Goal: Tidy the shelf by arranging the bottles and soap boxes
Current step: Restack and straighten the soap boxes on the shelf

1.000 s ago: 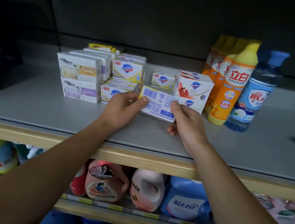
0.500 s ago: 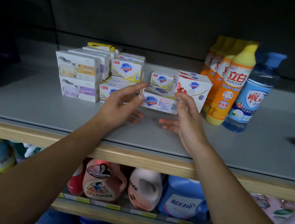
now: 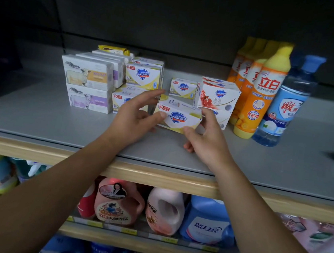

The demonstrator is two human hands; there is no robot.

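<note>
Sheep-print soap boxes (image 3: 87,84) stacked at shelf (image 3: 38,116) left. Left hand (image 3: 136,116) and right hand (image 3: 206,137) pinch a yellow soap box (image 3: 178,115) between thumbs and fingers, just above the shelf, front facing out. Orange bottles (image 3: 256,99) and blue bottle (image 3: 284,110) upright at right.

Setting: a retail shop, household-goods aisle. A grey display shelf (image 3: 38,116) with a pale wood-coloured front edge is seen, backed by a dark panel. Boxed soaps (image 3: 142,75) of one brand are stacked in duplicate, several marked with small red price stickers. Identical orange dish-liquid bottles (image 3: 263,91) are lined one behind another beside a blue-capped bottle (image 3: 289,103). On the lower shelf, laundry-detergent jugs (image 3: 164,211) are ranged side by side, and yellow price tags (image 3: 129,230) are fixed along the shelf rail beneath them.
</note>
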